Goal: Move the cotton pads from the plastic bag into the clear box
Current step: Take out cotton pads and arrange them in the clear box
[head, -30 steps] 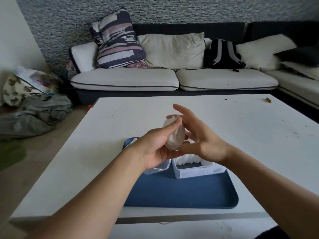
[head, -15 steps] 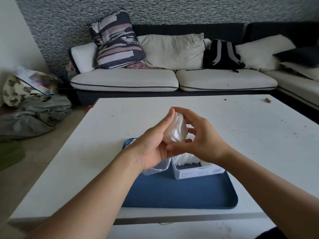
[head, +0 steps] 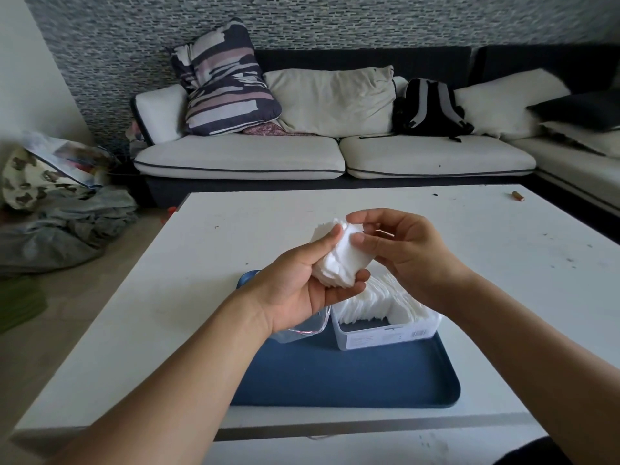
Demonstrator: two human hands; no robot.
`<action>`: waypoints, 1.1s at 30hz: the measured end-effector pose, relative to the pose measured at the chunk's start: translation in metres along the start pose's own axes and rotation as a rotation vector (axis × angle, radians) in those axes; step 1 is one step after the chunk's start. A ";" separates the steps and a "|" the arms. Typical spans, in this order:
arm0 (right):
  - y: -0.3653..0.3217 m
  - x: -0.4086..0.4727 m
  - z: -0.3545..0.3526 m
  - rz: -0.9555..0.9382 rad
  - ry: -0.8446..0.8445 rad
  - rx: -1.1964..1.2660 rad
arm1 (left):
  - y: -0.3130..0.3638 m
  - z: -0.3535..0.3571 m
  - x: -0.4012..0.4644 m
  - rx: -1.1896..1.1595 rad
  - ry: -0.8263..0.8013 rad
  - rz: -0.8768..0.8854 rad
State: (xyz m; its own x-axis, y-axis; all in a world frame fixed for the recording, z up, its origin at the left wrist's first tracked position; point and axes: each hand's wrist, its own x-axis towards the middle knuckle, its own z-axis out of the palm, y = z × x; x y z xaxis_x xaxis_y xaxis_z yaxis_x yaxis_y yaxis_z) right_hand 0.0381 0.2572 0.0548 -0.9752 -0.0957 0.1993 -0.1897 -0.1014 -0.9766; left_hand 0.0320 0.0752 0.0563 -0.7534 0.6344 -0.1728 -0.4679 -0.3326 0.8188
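A stack of white cotton pads is held above the table between both hands. My left hand grips the stack from below and the left, thumb under it. My right hand pinches its upper right side with curled fingers. Below them the clear box stands on a blue tray, holding a row of white pads. The crumpled plastic bag lies on the tray left of the box, mostly hidden under my left wrist.
The white table carries the tray near its front edge and a small brown object at the far right. Behind stands a sofa with cushions and a black backpack. Clothes lie on the floor at left.
My right hand went from open fingers beside the stack to curled fingers pinching it. The stack has turned and fanned out a little between both hands.
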 end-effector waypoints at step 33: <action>-0.002 -0.005 0.000 -0.100 -0.058 -0.221 | -0.001 0.001 -0.004 0.070 0.001 -0.061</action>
State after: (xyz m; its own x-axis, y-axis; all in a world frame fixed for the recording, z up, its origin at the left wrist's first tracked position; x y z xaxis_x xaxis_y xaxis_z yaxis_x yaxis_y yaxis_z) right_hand 0.0430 0.2578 0.0561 -0.9433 -0.1536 0.2942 -0.3116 0.1049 -0.9444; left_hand 0.0359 0.0733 0.0571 -0.7248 0.6515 -0.2240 -0.4795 -0.2435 0.8431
